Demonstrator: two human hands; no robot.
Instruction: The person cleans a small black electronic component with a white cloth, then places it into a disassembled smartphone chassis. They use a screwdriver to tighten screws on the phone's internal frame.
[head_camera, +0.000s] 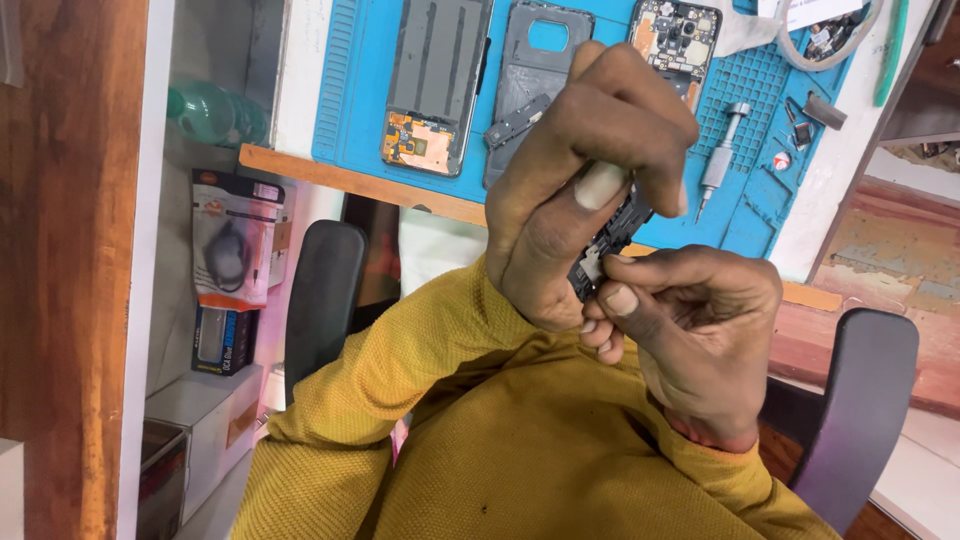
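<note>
My left hand (580, 170) is raised in front of my chest, fingers curled around a small black phone part (612, 238). My right hand (700, 330) sits just below it and pinches a tiny white piece (591, 266) at the lower end of that part between thumb and forefinger. Most of the part is hidden by my fingers. Both arms are in yellow sleeves (430, 400).
A blue work mat (355, 80) on the desk carries an opened phone body (432, 85), a grey back frame (530, 70), a circuit-board phone (676, 35) and a silver screwdriver (717, 160). A green bottle (215, 115) and boxed goods (235, 240) sit on the left. Black chair armrests (320, 290) flank me.
</note>
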